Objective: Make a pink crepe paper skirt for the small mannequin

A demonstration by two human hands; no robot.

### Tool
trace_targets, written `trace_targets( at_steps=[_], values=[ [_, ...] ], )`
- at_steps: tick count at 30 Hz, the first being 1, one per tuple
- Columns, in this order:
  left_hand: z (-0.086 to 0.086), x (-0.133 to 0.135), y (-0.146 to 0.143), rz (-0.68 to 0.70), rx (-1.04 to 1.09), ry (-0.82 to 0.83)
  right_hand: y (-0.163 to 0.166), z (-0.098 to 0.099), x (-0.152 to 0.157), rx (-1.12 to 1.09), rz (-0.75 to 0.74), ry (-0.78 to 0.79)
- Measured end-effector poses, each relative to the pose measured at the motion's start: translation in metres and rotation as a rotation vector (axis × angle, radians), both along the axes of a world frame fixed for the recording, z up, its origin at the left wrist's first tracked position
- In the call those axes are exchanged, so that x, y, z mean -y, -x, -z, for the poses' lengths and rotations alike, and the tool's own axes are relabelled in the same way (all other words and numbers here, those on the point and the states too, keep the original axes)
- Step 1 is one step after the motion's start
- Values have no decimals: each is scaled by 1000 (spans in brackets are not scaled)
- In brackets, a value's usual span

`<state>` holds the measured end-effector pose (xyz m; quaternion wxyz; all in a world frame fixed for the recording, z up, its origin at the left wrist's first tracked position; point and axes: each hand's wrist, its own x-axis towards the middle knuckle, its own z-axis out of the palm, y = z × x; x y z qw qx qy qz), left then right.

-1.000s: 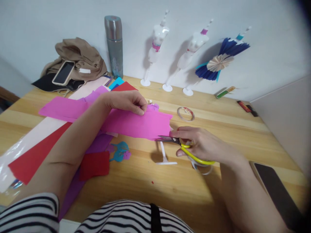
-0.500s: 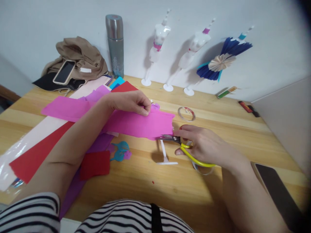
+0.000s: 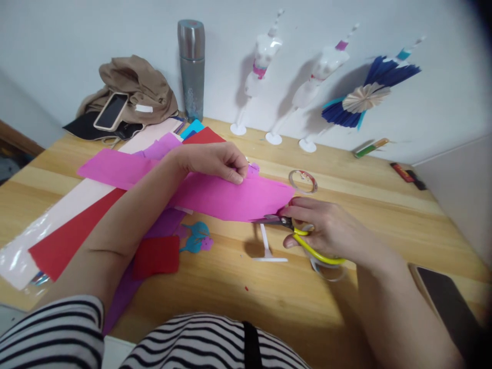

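"Wooden bench, what's being held over it?"
"Pink paper is being pinched along its top by the left hand."
"Scissors?"
"Being gripped by the right hand, blades being held at the paper's lower edge."

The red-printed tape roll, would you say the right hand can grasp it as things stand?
Probably not: the right hand is occupied with the yellow-handled scissors, although the tape roll lies close beyond it on the table.
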<state>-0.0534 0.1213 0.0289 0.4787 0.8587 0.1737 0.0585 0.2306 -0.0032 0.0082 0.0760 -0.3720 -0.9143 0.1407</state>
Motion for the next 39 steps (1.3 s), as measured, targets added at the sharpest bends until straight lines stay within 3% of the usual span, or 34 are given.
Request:
trace_targets(
  at_steps=[10,16,23,39],
  values=[
    [-4,2,-2,15,6,43,-1,3,-2,-61,-36,42],
    [-1,0,-1,7,17,6,0,2,0,-21,15,81],
    [1,0,-4,-15,15,-43,3,-1,0,4,-42,-29],
    [1,5,-12,41,39,-70,7,1,1,-11,-31,35]
  ],
)
